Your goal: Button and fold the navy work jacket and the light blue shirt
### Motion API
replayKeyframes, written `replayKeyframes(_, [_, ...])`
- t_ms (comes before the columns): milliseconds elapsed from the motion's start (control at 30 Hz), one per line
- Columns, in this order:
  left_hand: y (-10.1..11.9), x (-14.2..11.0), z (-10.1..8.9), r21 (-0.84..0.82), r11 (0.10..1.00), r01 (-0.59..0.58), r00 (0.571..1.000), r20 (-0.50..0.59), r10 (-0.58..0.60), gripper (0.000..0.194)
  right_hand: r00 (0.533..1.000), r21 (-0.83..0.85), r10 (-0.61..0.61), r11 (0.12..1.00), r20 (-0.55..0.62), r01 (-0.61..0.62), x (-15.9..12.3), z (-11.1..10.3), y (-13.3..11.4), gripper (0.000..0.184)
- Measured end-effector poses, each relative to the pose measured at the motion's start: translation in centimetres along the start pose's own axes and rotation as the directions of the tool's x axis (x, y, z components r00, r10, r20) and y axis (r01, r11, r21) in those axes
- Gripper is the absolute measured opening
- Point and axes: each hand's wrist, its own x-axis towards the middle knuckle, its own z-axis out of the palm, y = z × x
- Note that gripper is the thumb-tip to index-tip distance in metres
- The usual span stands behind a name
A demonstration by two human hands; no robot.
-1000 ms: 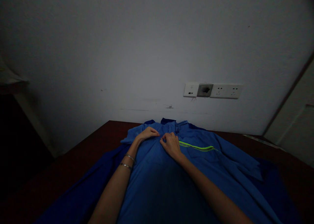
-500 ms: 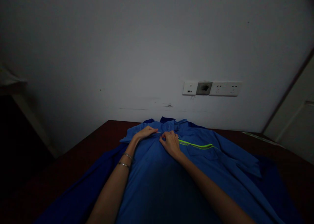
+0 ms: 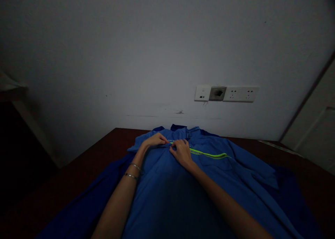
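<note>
A light blue shirt (image 3: pixel 167 186) lies spread out, its collar toward the wall. Darker blue cloth (image 3: pixel 86 200) shows beneath it at both sides and behind the collar. Across the chest runs a yellow-green stripe (image 3: pixel 209 155), with a short piece of it visible between my hands. My left hand (image 3: pixel 157 140), with two bracelets on the wrist, pinches the shirt's fabric left of the front opening. Close beside it, my right hand (image 3: pixel 181 151) has its fingers curled on the shirt front, pinching the cloth near the placket. The fingertips partly hide what they grip.
The dark reddish-brown table (image 3: pixel 104 148) ends against a pale wall (image 3: pixel 146 57). A row of sockets and switches (image 3: pixel 226 93) is set in the wall. At the left stands a dark piece of furniture (image 3: pixel 18 144); a whitish door or panel (image 3: pixel 314 134) is at the right.
Between my hands a bit of the yellow-green stripe has come into sight as the fabric is drawn. My left hand has shifted slightly; my right hand stays nearly in place.
</note>
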Motion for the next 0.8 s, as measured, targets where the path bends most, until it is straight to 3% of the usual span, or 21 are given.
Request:
replayKeyframes(233, [-1.5, 0.4, 0.6, -0.022, 0.999, -0.031, 0.998, -0.06, 0.03, 0.028, 1.0, 0.002, -0.01, 1.0, -0.01, 0.01, -0.1, 0.0, 0.0, 0.006])
replayKeyframes(800, [-2.1, 0.5, 1.9, -0.227, 0.974, -0.023, 0.996, -0.089, 0.003, 0.024, 0.998, 0.182, -0.027, 0.983, 0.049, 0.018, 0.0, 1.0, 1.5, 0.011])
